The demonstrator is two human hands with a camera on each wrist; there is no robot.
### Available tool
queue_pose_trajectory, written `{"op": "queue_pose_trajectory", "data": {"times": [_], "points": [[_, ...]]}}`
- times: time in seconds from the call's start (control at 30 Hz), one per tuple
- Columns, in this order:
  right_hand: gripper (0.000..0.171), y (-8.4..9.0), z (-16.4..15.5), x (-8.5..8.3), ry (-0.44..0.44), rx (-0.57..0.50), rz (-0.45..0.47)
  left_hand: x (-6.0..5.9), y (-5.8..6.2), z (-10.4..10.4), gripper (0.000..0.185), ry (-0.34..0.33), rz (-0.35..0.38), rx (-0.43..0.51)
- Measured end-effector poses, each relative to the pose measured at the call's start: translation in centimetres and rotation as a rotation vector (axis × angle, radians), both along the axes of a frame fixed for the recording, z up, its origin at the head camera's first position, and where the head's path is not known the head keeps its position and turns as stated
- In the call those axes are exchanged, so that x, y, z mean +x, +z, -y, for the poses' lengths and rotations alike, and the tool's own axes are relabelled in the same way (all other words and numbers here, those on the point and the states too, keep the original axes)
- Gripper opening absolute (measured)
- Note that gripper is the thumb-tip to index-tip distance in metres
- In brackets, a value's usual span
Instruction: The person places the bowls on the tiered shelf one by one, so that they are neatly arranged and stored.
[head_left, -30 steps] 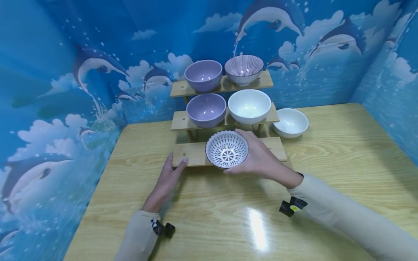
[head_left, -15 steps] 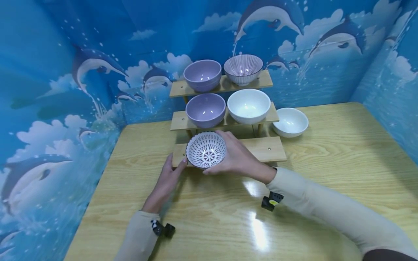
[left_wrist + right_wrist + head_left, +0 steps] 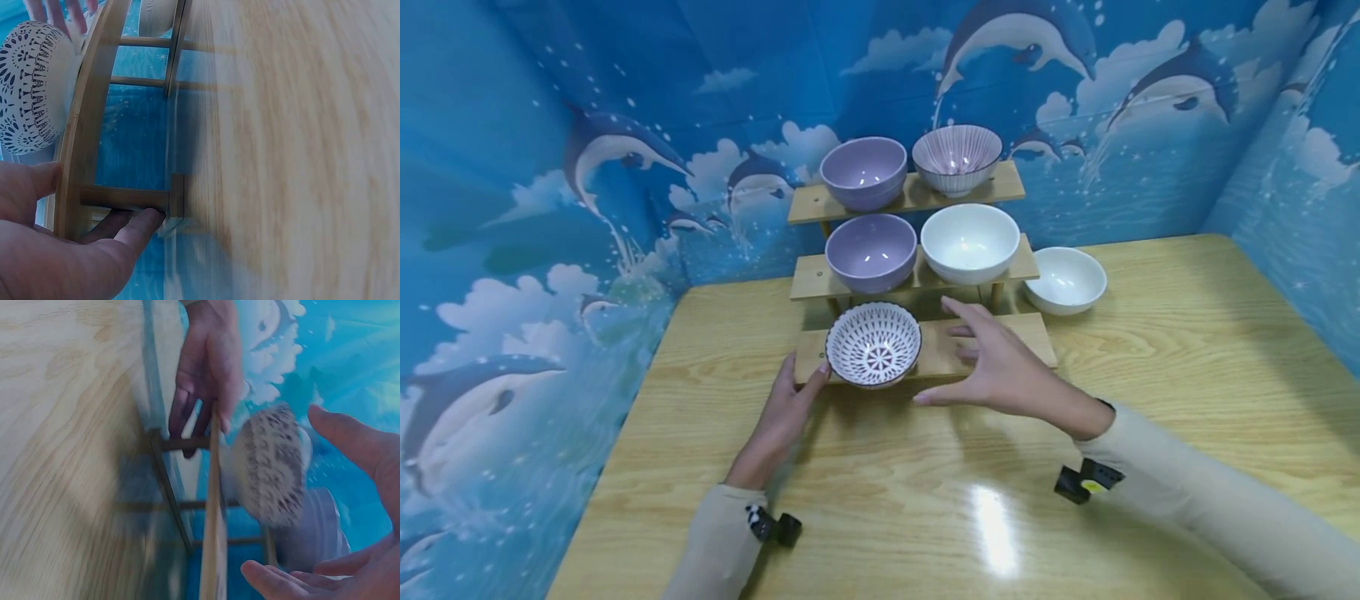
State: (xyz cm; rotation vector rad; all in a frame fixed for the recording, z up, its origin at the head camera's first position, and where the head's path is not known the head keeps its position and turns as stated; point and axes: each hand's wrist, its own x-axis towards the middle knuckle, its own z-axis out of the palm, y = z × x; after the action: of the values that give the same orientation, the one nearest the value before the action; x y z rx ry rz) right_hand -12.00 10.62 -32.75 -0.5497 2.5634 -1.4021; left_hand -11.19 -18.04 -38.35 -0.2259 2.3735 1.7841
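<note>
A white bowl with a dark leaf-like pattern (image 3: 874,344) rests on the left part of the lowest board of a three-tier wooden rack (image 3: 942,348). My left hand (image 3: 784,417) holds that board's left end, thumb on top close by the bowl. In the left wrist view, its fingers (image 3: 134,234) reach beneath the board (image 3: 87,112) to the rack's leg. To the right of the bowl, my right hand (image 3: 1011,371) is spread, thumb and fingers apart, with nothing in it. The right wrist view shows the patterned bowl (image 3: 270,465) standing apart from this hand.
On the middle tier stand a purple bowl (image 3: 871,254) and a white bowl (image 3: 970,244). Another purple bowl (image 3: 863,173) and a striped bowl (image 3: 957,161) stand on the top tier. A second white bowl (image 3: 1066,282) sits on the table (image 3: 1187,333), right of the rack.
My right hand carried the patterned bowl left along the lowest board, let go of it there and drew back to the right. My left hand stayed at the board's end.
</note>
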Motion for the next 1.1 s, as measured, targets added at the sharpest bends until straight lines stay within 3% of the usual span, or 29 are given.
{"op": "queue_pose_trajectory", "data": {"times": [0.1,0.3,0.47,0.83,1.1], "points": [[0.114,0.2,-2.4,0.6,-0.034,-0.006,0.021,0.0,-0.2,0.2,0.063,-0.004,-0.005,0.011],[0.103,0.5,-6.7,1.4,-0.115,-0.004,0.067,-0.5,-1.8,0.9,0.072,0.001,-0.031,-0.02],[0.101,0.6,-9.8,1.4,-0.209,0.058,0.08,-0.7,-2.0,0.9,0.077,0.019,-0.012,-0.041],[0.108,-1.1,-14.0,-1.2,-0.365,0.17,0.099,-0.7,-1.9,0.7,0.076,0.011,0.008,-0.071],[0.127,-3.1,-14.9,-3.9,-0.456,0.215,0.071,-0.8,-2.1,0.6,0.074,0.005,0.0,-0.085]]}}
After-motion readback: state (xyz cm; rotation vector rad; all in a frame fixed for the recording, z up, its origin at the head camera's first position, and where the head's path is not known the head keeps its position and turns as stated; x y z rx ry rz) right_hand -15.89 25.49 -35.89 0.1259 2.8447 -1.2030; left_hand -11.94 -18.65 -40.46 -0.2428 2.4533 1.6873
